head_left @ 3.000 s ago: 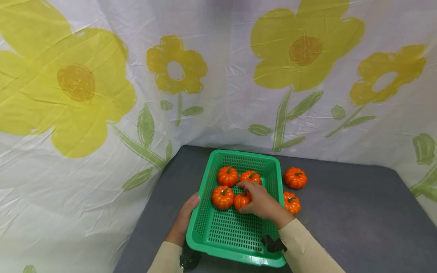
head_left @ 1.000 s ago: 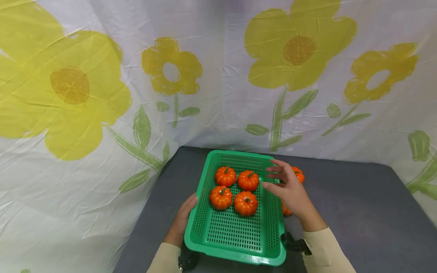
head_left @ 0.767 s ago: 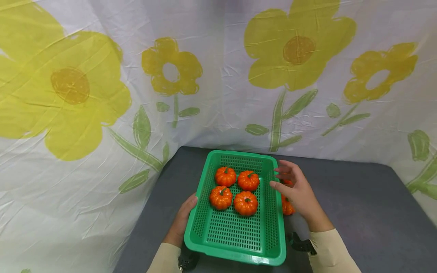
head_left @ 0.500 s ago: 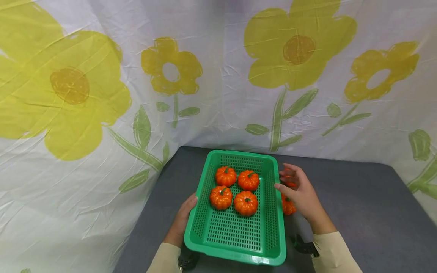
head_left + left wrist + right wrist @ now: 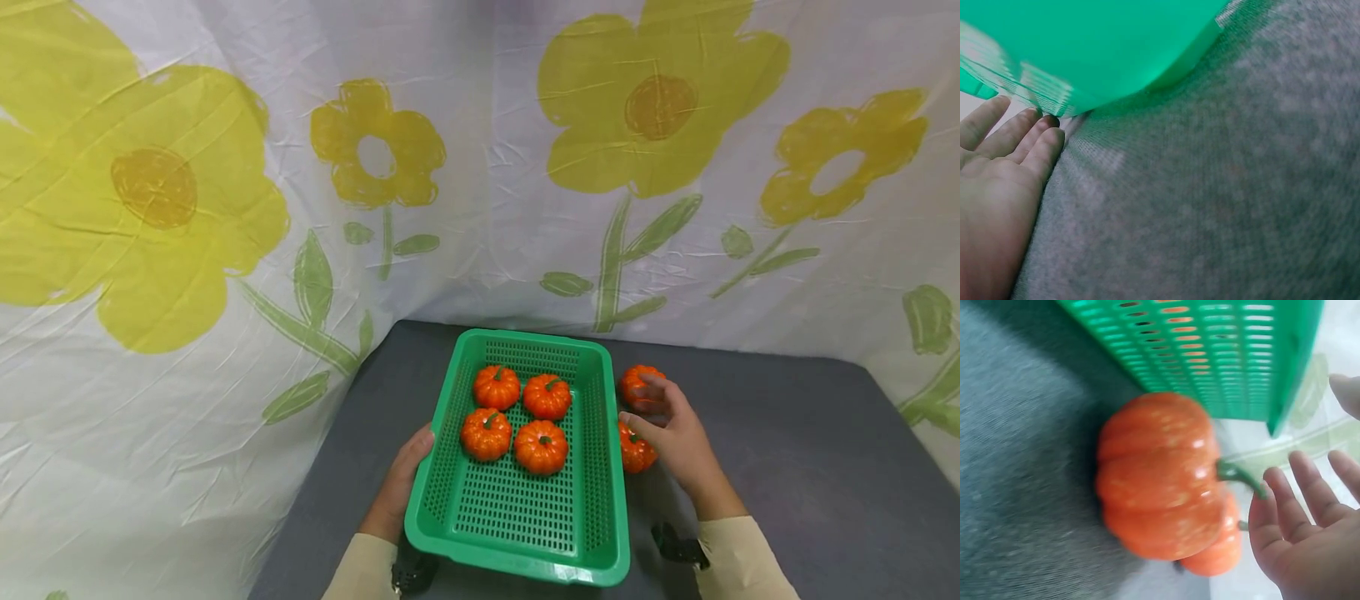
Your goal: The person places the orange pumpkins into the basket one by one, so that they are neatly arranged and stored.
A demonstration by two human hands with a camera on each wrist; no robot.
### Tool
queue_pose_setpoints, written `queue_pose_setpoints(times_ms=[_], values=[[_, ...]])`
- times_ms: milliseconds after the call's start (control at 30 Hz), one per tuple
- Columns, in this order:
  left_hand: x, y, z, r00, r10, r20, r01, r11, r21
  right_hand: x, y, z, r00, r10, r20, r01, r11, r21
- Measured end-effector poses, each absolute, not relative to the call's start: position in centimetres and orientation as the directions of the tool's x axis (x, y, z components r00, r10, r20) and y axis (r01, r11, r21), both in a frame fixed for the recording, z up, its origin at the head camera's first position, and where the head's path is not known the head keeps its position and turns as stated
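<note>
A green plastic basket (image 5: 618, 500) with slotted sides stands on the dark table and holds several small orange pumpkins, among them a near one (image 5: 541, 447) with a green stem. My left hand (image 5: 401, 479) rests against the basket's left side; in the left wrist view its fingers (image 5: 1044, 147) are extended beside the green wall. My right hand (image 5: 686, 446) hovers right of the basket with relaxed, spread fingers and holds nothing. Below it are a nearer pumpkin (image 5: 637, 450), partly covered by the hand, and a farther pumpkin (image 5: 637, 382). The right wrist view shows the nearer pumpkin (image 5: 1160, 478) upright beside the basket.
The dark grey tabletop (image 5: 787, 450) extends to the right of the basket. Behind and to the left hangs a white sheet (image 5: 487, 250) printed with yellow flowers.
My right hand has let go of a pumpkin in the basket, risen over the right rim and moved right and nearer above the two pumpkins outside. The left hand stays at the basket.
</note>
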State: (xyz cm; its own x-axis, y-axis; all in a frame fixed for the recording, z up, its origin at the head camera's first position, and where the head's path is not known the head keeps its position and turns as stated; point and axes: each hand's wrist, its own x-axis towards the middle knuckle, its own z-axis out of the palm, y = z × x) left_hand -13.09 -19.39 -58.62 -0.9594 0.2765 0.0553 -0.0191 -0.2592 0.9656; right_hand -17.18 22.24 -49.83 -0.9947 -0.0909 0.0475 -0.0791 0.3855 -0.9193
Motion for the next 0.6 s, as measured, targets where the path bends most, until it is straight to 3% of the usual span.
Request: queue_pose_setpoints(times_ms=[600], values=[[-13.4,-19.6,-59.2,-0.950,0.302,0.075,-0.013,-0.281,0.960,-16.6,23.3,-54.8,-0.997,-0.077,0.000,-0.033,0.424,-0.905]])
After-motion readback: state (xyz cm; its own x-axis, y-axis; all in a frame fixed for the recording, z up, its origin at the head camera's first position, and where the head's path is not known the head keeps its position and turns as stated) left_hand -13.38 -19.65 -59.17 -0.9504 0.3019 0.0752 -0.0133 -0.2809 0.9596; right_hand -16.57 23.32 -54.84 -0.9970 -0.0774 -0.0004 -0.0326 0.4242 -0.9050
